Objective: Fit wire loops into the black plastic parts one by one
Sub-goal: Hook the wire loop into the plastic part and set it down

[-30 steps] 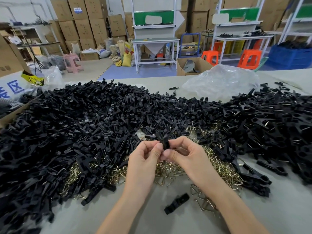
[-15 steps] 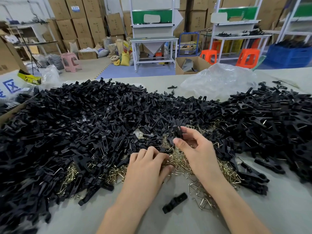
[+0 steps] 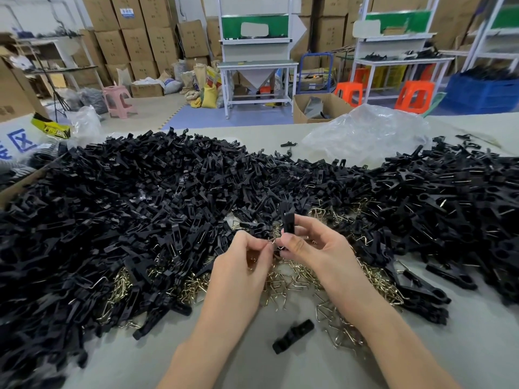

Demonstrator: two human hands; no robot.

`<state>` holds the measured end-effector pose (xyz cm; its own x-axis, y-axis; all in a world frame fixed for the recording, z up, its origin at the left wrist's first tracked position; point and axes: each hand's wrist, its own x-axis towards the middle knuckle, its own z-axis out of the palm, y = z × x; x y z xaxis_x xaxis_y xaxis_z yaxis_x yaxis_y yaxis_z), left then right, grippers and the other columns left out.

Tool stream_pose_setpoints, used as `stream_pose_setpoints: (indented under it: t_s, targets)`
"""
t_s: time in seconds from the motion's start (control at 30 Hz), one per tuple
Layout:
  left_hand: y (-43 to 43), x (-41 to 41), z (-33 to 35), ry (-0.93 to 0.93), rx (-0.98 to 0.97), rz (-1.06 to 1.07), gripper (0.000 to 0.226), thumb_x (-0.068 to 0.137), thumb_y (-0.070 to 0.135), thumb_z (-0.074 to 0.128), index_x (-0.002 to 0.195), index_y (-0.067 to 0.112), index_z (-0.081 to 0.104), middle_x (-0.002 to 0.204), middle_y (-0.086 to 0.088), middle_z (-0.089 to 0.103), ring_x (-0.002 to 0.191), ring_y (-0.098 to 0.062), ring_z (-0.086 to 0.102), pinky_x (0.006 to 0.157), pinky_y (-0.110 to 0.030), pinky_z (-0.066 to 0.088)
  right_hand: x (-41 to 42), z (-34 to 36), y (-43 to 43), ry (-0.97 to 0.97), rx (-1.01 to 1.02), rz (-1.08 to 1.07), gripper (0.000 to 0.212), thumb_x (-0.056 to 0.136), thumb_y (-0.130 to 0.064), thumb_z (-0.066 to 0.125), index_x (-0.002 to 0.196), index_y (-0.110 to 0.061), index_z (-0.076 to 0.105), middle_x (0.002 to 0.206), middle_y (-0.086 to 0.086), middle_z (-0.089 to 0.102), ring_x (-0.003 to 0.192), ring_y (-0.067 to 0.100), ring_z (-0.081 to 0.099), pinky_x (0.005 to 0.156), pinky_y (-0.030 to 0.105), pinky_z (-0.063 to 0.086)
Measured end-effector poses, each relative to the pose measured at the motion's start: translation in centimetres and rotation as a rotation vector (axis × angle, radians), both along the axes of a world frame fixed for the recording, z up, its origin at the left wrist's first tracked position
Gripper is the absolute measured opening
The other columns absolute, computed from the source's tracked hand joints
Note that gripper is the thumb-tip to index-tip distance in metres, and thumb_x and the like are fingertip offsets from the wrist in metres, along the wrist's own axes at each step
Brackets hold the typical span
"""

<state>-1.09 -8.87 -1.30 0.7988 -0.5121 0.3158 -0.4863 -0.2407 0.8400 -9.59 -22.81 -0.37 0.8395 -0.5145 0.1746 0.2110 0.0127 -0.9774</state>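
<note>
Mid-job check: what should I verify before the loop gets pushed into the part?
1. Right hand grips the black part, held upright: ok.
2. Left hand pinches a wire loop: ok, though the loop is mostly hidden.
3. Loop ends lined up with the part's slot: cannot tell.
4. Loop free of the loop pile beneath: cannot tell.
5. Loose part lies apart from both hands: ok.

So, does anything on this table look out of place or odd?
One black part lies alone on the table nearest the person, apart from the heaps. Otherwise nothing stands out.
</note>
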Motion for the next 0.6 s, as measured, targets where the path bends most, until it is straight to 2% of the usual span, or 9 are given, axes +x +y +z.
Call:
stream_pose_setpoints:
  t_s: [0.1,0.2,0.33,0.4,0.53,0.6]
  targets:
    - [0.1,-0.2,0.3,0.005,-0.062,0.003,0.013,0.096,0.037,0.063,0.085,0.033,0.058,0.082,0.017,0.071,0.07,-0.009,0.065,0.063,-0.029,0.05,0.1,0.0,0.1,-0.008,0.087,0.05,0.03,0.078,-0.029,0.08,0.108,-0.03,0.077,0.101,-0.005,0.076,0.101,0.019,0.074,0.083,0.026,0.06]
    - [0.0,-0.2,0.6,0.105,-0.138,-0.01,0.012,0.1,0.033,0.059,0.089,0.035,0.062,0.083,0.014,0.071,0.072,-0.007,0.067,0.069,-0.029,0.055,0.2,0.1,0.1,0.001,0.164,0.065,0.033,0.076,-0.027,0.081,0.109,-0.026,0.077,0.105,0.001,0.076,0.104,0.024,0.074,0.084,0.03,0.061]
    - [0.1,-0.2,0.9,0.135,-0.145,-0.06,0.013,0.099,0.032,0.06,0.092,0.04,0.067,0.077,0.007,0.07,0.059,-0.005,0.056,0.055,-0.027,0.047,0.4,0.0,0.2,0.017,0.141,0.087,0.034,0.075,-0.028,0.083,0.109,-0.031,0.077,0.107,0.0,0.076,0.101,0.022,0.074,0.082,0.028,0.06]
    - [0.1,-0.3,1.0,0.11,-0.136,-0.083,0.012,0.098,0.033,0.061,0.093,0.041,0.069,0.079,0.012,0.071,0.058,0.001,0.052,0.054,-0.016,0.04,0.4,0.0,0.3,0.01,0.164,0.107,0.038,0.071,-0.031,0.086,0.108,-0.031,0.078,0.106,-0.003,0.076,0.098,0.02,0.075,0.082,0.028,0.059]
    - [0.1,-0.5,1.4,0.078,-0.138,-0.053,0.021,0.096,0.027,0.063,0.092,0.047,0.068,0.093,0.026,0.072,0.089,0.004,0.066,0.075,-0.009,0.047,0.5,-0.2,0.3,0.025,0.177,0.142,0.04,0.069,-0.025,0.086,0.108,-0.031,0.078,0.103,-0.005,0.076,0.088,0.016,0.073,0.081,0.029,0.059]
    - [0.1,-0.5,1.3,0.112,-0.154,-0.076,0.018,0.098,0.028,0.061,0.098,0.044,0.07,0.095,0.024,0.073,0.09,0.001,0.068,0.076,-0.013,0.05,0.5,-0.2,0.2,0.023,0.186,0.146,0.038,0.071,-0.02,0.084,0.107,-0.031,0.079,0.101,-0.004,0.077,0.084,0.016,0.072,0.08,0.028,0.059]
